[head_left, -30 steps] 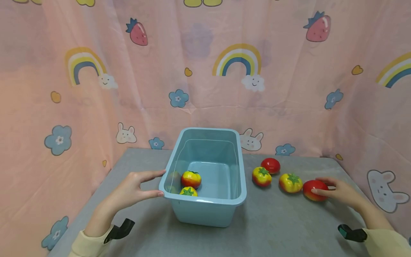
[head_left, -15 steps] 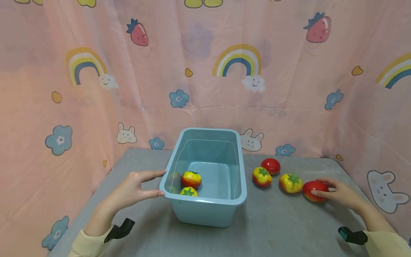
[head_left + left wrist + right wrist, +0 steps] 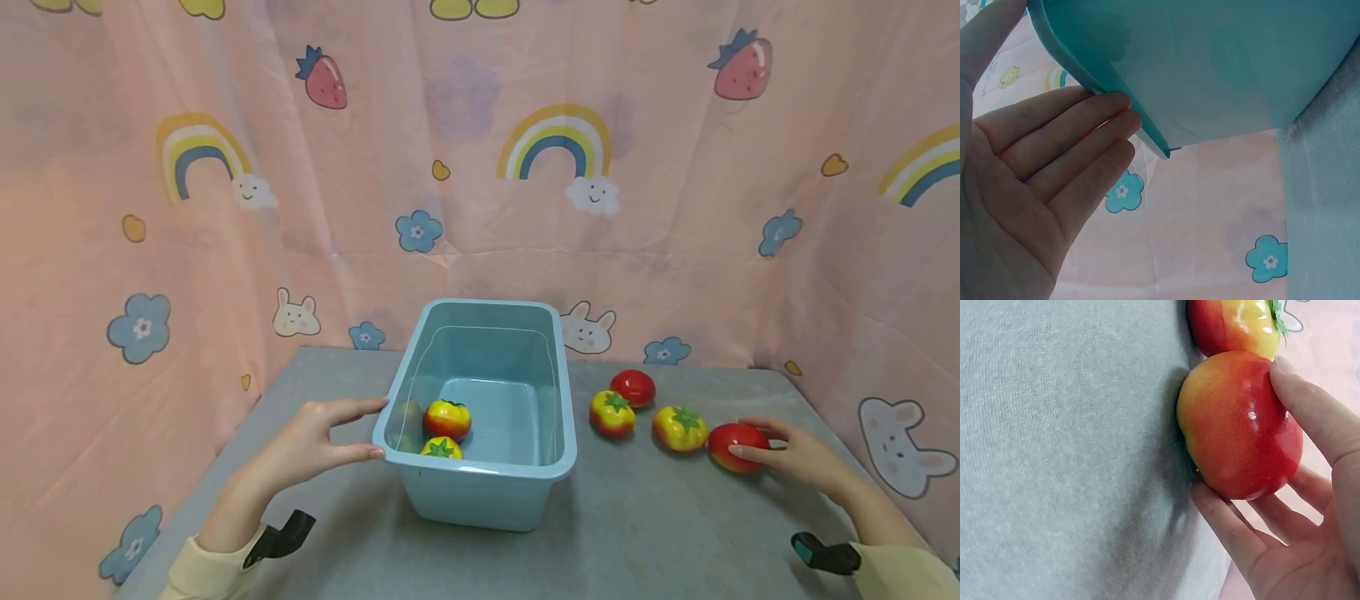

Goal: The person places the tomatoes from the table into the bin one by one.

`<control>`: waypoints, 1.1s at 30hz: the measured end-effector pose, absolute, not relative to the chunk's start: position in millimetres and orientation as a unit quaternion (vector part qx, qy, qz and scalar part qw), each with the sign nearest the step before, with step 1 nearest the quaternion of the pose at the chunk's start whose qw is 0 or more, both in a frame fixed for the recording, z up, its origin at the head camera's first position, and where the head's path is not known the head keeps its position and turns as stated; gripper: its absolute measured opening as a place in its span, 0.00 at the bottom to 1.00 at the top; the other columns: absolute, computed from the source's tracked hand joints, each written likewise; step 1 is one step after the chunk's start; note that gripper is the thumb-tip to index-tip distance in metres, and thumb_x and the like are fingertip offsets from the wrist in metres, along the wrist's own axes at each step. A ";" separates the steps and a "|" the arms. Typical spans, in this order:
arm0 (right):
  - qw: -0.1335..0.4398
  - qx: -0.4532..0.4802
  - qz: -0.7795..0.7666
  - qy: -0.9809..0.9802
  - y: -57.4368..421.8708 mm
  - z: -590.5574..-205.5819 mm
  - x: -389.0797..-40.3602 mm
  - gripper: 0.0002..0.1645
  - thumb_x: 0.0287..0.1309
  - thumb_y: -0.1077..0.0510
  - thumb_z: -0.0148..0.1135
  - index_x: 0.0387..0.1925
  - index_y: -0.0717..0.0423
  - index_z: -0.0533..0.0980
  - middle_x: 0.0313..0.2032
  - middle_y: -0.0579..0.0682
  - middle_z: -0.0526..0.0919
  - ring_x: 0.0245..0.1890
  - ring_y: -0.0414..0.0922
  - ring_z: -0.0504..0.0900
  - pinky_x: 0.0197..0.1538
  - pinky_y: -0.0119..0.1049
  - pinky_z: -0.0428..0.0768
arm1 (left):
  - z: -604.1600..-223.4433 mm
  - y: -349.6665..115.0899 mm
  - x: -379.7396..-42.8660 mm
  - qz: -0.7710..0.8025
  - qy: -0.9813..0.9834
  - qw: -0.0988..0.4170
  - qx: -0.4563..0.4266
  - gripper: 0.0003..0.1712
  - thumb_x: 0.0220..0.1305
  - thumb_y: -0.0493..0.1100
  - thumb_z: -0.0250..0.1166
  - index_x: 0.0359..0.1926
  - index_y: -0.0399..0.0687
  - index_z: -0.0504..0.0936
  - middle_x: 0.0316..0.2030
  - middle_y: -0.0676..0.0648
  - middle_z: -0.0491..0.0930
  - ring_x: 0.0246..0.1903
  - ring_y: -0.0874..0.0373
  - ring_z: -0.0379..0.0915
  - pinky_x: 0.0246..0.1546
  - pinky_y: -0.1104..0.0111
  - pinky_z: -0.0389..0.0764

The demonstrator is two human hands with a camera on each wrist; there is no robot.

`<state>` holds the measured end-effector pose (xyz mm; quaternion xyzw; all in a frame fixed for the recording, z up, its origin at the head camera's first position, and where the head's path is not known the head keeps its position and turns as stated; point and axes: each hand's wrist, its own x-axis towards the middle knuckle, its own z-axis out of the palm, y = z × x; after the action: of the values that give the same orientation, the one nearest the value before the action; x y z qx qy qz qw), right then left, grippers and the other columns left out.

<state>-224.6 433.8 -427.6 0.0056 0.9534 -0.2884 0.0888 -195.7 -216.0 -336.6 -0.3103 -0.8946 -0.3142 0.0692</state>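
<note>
A light blue plastic bin stands in the middle, two red-and-yellow toy tomatoes inside at its near left. My left hand touches the bin's near left corner with thumb and fingertips. In the left wrist view its fingers lie straight along the rim. At the right, my right hand holds a glossy red toy tomato between thumb and fingers. From the right wrist view, this tomato shows a yellowish underside, close to the table. Beside it sits a yellow toy tomato.
Farther left on the grey table are a yellow-and-red toy tomato and a red one, right of the bin. A pink printed curtain hangs behind and at both sides. Each wrist carries a black camera mount.
</note>
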 end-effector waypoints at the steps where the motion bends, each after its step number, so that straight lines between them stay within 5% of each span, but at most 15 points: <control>1: 0.088 0.007 -0.287 0.954 434.2 -427.6 -224.6 0.47 0.60 0.36 0.56 0.66 0.68 0.59 0.58 0.80 0.62 0.52 0.73 0.65 0.41 0.57 0.81 | -336.7 -215.9 -195.7 -0.314 -0.895 0.069 -0.310 0.38 0.50 0.62 0.69 0.60 0.49 0.76 0.55 0.51 0.79 0.55 0.52 0.76 0.52 0.57 0.80; 20: 0.066 0.006 -0.293 0.954 429.0 -407.8 -217.6 0.48 0.60 0.37 0.57 0.67 0.66 0.57 0.60 0.78 0.59 0.53 0.72 0.65 0.41 0.58 0.82 | -336.9 -215.8 -195.8 -0.325 -0.893 0.061 -0.304 0.39 0.50 0.62 0.69 0.60 0.49 0.76 0.55 0.50 0.79 0.55 0.51 0.76 0.51 0.56 0.80; 33: 0.031 -0.046 -0.315 0.948 413.4 -391.5 -209.7 0.42 0.59 0.46 0.63 0.66 0.66 0.60 0.59 0.75 0.64 0.50 0.69 0.72 0.40 0.53 0.84 | -338.6 -217.0 -196.6 -0.321 -0.890 0.073 -0.317 0.37 0.51 0.60 0.70 0.60 0.49 0.76 0.55 0.51 0.79 0.55 0.52 0.76 0.52 0.57 0.79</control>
<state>-209.7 413.4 -391.5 -0.0459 0.9476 -0.3145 0.0308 -196.6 -217.0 -338.6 -0.3167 -0.8895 -0.3211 0.0731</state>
